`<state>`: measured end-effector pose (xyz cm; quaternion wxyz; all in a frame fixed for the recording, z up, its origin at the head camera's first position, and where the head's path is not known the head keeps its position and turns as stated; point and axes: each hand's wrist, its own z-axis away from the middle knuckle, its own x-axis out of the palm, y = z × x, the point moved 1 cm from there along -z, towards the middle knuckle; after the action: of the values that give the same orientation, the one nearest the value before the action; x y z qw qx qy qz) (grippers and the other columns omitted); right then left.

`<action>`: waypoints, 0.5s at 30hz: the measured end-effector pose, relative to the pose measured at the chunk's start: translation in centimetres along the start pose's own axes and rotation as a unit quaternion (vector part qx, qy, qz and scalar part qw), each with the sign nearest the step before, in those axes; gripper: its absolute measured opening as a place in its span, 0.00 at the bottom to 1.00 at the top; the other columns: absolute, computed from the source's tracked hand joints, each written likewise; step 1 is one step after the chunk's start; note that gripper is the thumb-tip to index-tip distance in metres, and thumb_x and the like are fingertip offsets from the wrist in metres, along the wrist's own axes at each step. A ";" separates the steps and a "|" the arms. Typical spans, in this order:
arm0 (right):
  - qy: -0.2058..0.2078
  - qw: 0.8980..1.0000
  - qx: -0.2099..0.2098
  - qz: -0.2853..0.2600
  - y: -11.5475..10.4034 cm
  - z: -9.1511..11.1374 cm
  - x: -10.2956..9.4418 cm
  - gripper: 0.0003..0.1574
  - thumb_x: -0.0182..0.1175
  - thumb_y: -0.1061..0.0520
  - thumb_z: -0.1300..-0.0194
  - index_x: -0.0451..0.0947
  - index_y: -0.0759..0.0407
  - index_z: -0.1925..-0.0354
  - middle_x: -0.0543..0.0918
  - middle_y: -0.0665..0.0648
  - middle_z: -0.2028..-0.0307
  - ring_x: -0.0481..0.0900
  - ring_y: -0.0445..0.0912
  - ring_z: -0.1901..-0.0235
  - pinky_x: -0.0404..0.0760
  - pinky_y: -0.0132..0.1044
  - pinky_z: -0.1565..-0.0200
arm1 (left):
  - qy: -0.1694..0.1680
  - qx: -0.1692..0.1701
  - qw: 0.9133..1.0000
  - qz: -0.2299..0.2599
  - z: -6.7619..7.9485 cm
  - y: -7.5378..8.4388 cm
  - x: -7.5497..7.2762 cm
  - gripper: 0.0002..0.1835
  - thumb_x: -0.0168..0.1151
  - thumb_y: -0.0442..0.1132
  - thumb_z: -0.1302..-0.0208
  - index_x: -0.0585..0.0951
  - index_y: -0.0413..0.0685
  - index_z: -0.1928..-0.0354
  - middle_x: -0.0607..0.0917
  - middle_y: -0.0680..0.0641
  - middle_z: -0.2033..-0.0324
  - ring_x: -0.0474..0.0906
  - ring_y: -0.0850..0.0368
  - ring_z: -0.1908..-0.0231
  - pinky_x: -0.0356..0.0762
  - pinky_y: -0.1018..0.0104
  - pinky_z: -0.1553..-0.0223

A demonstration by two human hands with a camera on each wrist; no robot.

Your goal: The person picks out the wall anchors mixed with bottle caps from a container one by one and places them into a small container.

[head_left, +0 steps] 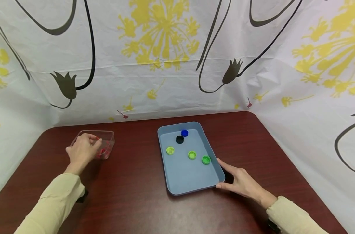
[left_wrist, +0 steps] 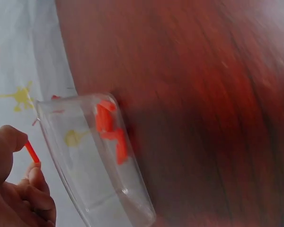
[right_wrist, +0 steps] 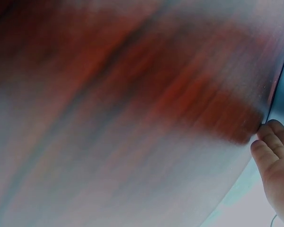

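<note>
In the head view my left hand [head_left: 83, 149] is over a clear plastic box [head_left: 109, 151]. Thumb and fingertip pinch a thin, straight red piece [left_wrist: 32, 152] beside the box wall in the left wrist view. More small red pieces [left_wrist: 105, 118] lie inside the box, partly hidden by the hand in the head view. My right hand [head_left: 244, 182] holds the near right corner of a blue-grey tray [head_left: 183, 180], thumb at the near edge and fingers along the right side. Only its fingers at the tray edge show in the right wrist view.
Several bottle caps lie in the tray: a blue cap [head_left: 184, 133], a black cap [head_left: 179, 139], a yellow-green cap [head_left: 170, 150], another yellow-green cap [head_left: 192, 155] and a green cap [head_left: 206, 160]. A dark red wooden table [head_left: 130, 182] carries everything. Patterned white cloth [head_left: 171, 94] hangs behind it.
</note>
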<state>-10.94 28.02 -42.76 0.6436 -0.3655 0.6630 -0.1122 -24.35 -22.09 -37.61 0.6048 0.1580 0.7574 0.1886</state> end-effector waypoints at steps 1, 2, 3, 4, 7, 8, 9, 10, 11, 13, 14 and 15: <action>0.000 1.000 0.000 -0.002 0.0 0.0 0.0 0.52 0.69 0.42 0.48 0.60 0.59 0.31 0.70 0.66 0.38 0.44 0.25 0.89 0.68 0.27 0.73 | -0.001 0.000 1.000 -0.005 0.0 -0.2 0.0 0.19 0.54 0.47 0.37 0.78 0.36 0.56 0.82 0.35 0.59 0.76 0.39 0.58 0.55 0.35 0.60; -0.002 1.000 0.001 -0.003 0.0 -0.1 0.0 0.52 0.69 0.42 0.48 0.60 0.59 0.31 0.70 0.66 0.38 0.44 0.26 0.89 0.67 0.28 0.74 | 0.000 0.001 1.000 -0.010 0.0 -0.4 0.0 0.19 0.55 0.46 0.38 0.79 0.36 0.56 0.82 0.35 0.59 0.75 0.38 0.58 0.55 0.36 0.60; -0.003 1.000 0.001 -0.004 0.0 -0.1 0.0 0.52 0.69 0.42 0.48 0.60 0.59 0.31 0.71 0.66 0.38 0.44 0.26 0.89 0.67 0.28 0.73 | 0.001 0.001 1.000 -0.015 0.1 -0.5 0.1 0.19 0.55 0.46 0.38 0.79 0.36 0.56 0.82 0.34 0.60 0.75 0.38 0.59 0.55 0.35 0.61; -0.004 1.000 0.002 -0.002 0.0 -0.2 0.0 0.52 0.69 0.42 0.48 0.59 0.58 0.31 0.71 0.65 0.38 0.44 0.26 0.89 0.68 0.28 0.72 | 0.000 0.002 1.000 -0.020 0.1 -0.6 0.1 0.19 0.56 0.45 0.39 0.79 0.35 0.56 0.81 0.34 0.60 0.75 0.37 0.60 0.55 0.35 0.61; -0.006 1.000 0.005 0.000 0.0 -0.2 0.1 0.53 0.69 0.41 0.48 0.59 0.58 0.31 0.70 0.65 0.38 0.44 0.26 0.89 0.69 0.27 0.71 | -0.003 0.003 0.999 -0.035 0.2 -0.8 0.3 0.19 0.55 0.45 0.40 0.78 0.34 0.56 0.79 0.33 0.61 0.74 0.35 0.61 0.54 0.35 0.60; -0.006 1.000 0.006 0.001 0.1 -0.2 0.1 0.53 0.69 0.41 0.48 0.59 0.58 0.31 0.70 0.65 0.38 0.44 0.27 0.88 0.69 0.27 0.70 | -0.005 0.004 0.999 -0.040 0.3 -0.8 0.4 0.20 0.55 0.45 0.41 0.77 0.34 0.56 0.78 0.32 0.60 0.73 0.34 0.61 0.54 0.35 0.59; -0.007 1.000 0.007 0.002 0.1 -0.2 0.1 0.53 0.69 0.41 0.48 0.59 0.58 0.31 0.70 0.65 0.38 0.44 0.27 0.88 0.69 0.28 0.70 | -0.007 0.005 0.999 -0.044 0.3 -0.9 0.4 0.20 0.55 0.45 0.41 0.77 0.33 0.56 0.78 0.32 0.60 0.73 0.34 0.61 0.54 0.34 0.59; -0.007 1.000 0.008 0.005 0.2 -0.1 0.2 0.53 0.68 0.40 0.48 0.59 0.58 0.31 0.70 0.65 0.37 0.45 0.27 0.88 0.69 0.28 0.68 | -0.010 0.006 0.999 -0.047 0.4 -0.8 0.5 0.21 0.54 0.45 0.41 0.76 0.33 0.55 0.77 0.31 0.60 0.72 0.33 0.61 0.54 0.34 0.59; -0.008 1.000 0.009 0.005 0.2 -0.1 0.2 0.53 0.68 0.40 0.48 0.59 0.58 0.31 0.70 0.65 0.37 0.46 0.27 0.87 0.69 0.28 0.68 | -0.011 0.006 0.999 -0.051 0.4 -0.8 0.5 0.21 0.54 0.45 0.41 0.76 0.33 0.54 0.76 0.31 0.59 0.72 0.32 0.60 0.54 0.34 0.59; -0.010 1.000 0.014 0.000 0.3 -0.1 0.2 0.54 0.69 0.40 0.48 0.59 0.58 0.31 0.70 0.65 0.37 0.46 0.27 0.87 0.69 0.27 0.72 | -0.008 0.011 0.998 -0.055 0.6 -0.7 0.6 0.22 0.55 0.46 0.40 0.75 0.33 0.53 0.76 0.30 0.58 0.71 0.31 0.58 0.55 0.34 0.58; -0.011 1.000 0.018 -0.002 0.4 -0.1 0.3 0.54 0.69 0.40 0.49 0.59 0.58 0.31 0.69 0.65 0.37 0.46 0.27 0.88 0.69 0.27 0.73 | -0.005 0.015 0.998 -0.054 0.6 -0.6 0.6 0.23 0.55 0.46 0.40 0.75 0.33 0.52 0.75 0.29 0.57 0.71 0.30 0.57 0.55 0.33 0.58; -0.014 1.000 0.021 -0.004 0.4 -0.1 0.3 0.54 0.69 0.40 0.49 0.59 0.58 0.31 0.69 0.65 0.37 0.46 0.27 0.88 0.68 0.27 0.76 | 0.003 0.020 0.998 -0.053 0.7 -0.4 0.7 0.23 0.56 0.47 0.39 0.75 0.33 0.51 0.75 0.29 0.56 0.71 0.30 0.56 0.56 0.33 0.59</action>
<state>-11.11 28.13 -43.21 0.6602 -0.3559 0.6498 -0.1235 -23.83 -22.08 -38.53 0.6088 0.1292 0.7699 0.1415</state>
